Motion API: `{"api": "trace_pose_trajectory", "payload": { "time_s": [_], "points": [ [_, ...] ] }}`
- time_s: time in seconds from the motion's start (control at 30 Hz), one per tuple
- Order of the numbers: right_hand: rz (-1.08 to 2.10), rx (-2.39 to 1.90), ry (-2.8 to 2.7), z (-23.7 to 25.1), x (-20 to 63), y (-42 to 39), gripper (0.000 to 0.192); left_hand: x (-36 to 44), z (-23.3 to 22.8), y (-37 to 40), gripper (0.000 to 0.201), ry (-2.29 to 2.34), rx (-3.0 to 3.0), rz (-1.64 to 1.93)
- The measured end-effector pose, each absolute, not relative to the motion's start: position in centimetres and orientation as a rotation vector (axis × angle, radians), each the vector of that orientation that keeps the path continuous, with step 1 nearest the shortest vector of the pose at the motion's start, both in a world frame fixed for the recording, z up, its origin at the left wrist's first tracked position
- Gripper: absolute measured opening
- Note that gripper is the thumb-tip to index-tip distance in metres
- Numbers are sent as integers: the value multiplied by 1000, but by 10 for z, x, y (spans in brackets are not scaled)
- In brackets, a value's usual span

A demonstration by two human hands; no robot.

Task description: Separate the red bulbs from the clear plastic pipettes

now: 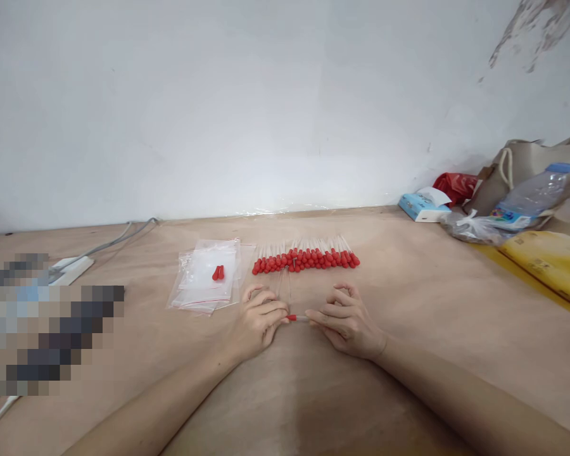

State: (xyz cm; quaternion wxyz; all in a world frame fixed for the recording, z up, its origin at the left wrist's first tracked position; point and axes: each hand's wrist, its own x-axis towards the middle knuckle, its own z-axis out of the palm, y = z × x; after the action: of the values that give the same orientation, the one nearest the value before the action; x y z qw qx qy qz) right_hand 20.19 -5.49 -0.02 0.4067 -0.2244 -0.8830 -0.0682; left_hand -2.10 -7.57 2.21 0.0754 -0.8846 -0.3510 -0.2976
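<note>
Between my two hands lies a glass dropper, held level just above or on the table. My left hand pinches its red rubber bulb at the left end. The transparent tube end is gripped by the fingertips of my right hand, which hide its tip. Beyond the hands, a long row of red-bulbed droppers lies side by side, tubes pointing to the wall. A pair of thin transparent tubes lies between that row and my hands. Two loose red bulbs rest on plastic zip bags to the left.
At the right stand a blue tissue box, a tied plastic bag, a plastic bottle and a yellow packet. On the left are a white power strip with a grey cable and a blurred-out patch. A white wall closes off the back.
</note>
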Motion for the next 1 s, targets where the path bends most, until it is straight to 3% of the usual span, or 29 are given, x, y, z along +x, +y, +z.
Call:
{"api": "trace_pose_trajectory", "payload": {
  "time_s": [0.2, 0.33, 0.43, 0.53, 0.73, 1.0],
  "points": [
    [-176, -625, -2180, -3, 218, -46, 21, -30, 14, -74, 14, -1100, -2644, -960],
    [8, -789, -2082, -1, 224, -39, 25, -31, 6, -74, 19, -1118, -2669, -1131],
    [128, -863, -2075, 3, 218, -39, 32, -35, 9, -69, 27, -1324, -2469, -1251],
    [170, -886, -2061, 11, 207, -40, 26, -54, 21, -57, 30, -1534, -2206, -1303],
    [-11, -779, -2037, 22, 177, -27, 15, -110, 33, -28, 37, -1943, -1866, -1278],
    [-235, -782, -2114, 5, 136, -5, 18, -124, 21, -23, 18, -1956, -1872, -991]
  ]
}}
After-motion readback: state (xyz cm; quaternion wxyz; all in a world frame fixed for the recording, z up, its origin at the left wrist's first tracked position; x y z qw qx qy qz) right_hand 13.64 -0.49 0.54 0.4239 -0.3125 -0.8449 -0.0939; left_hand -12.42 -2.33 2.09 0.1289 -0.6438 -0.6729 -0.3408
